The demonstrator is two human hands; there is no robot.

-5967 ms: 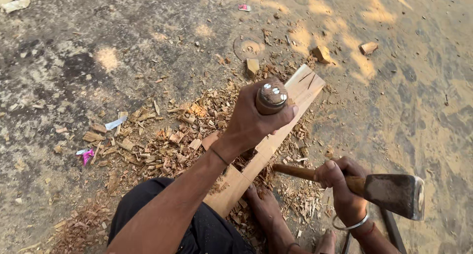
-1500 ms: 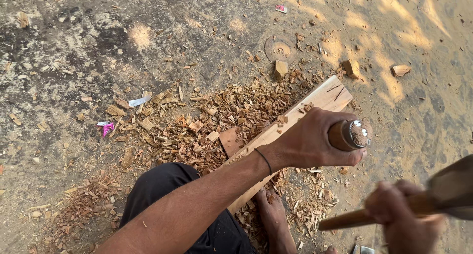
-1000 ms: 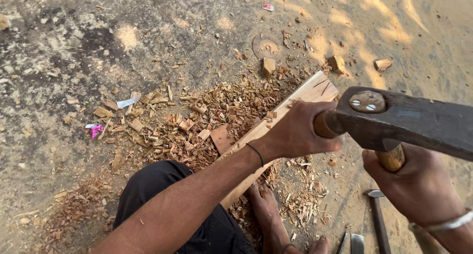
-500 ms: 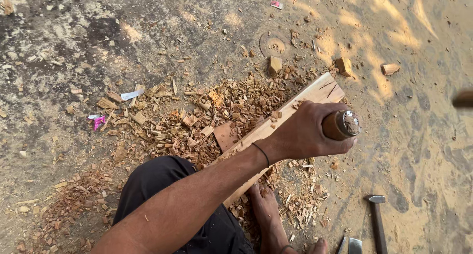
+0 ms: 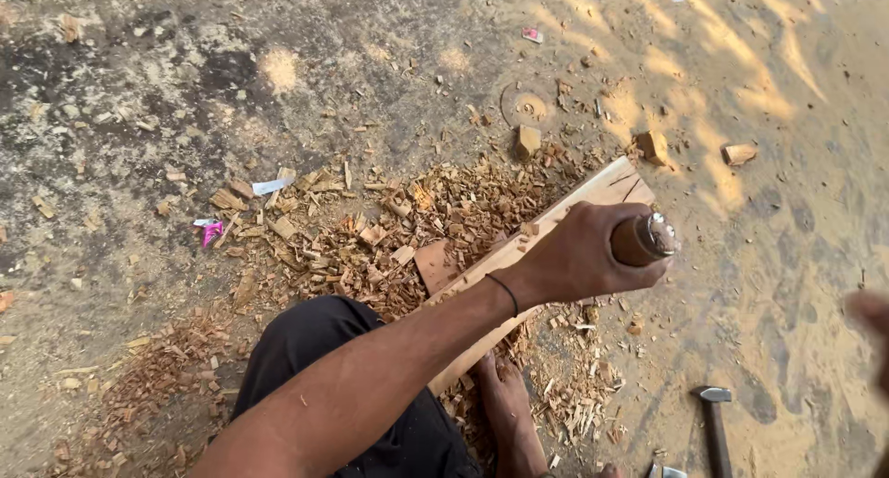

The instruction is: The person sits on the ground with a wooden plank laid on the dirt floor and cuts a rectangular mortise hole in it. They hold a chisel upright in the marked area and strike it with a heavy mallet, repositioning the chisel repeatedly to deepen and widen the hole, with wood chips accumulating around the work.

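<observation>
Gripping chisel handle [image 5: 641, 241] (fingers [image 5: 593, 226] wrapped tight)

Head view: looking steeply down from the person's head, sitting close over the ground [image 5: 185, 89].
Facing: tilting forward past the knee, towards the plank [image 5: 556, 228] stretching ahead.

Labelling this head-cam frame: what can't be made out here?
- Chisel blade: hidden by the left hand gripping its handle.
- Right hand: a blur, cut off by the right edge; grip unreadable.
- Plank middle: covered by arm and hand.
- Hammer handle: cut off by the bottom edge.
</observation>
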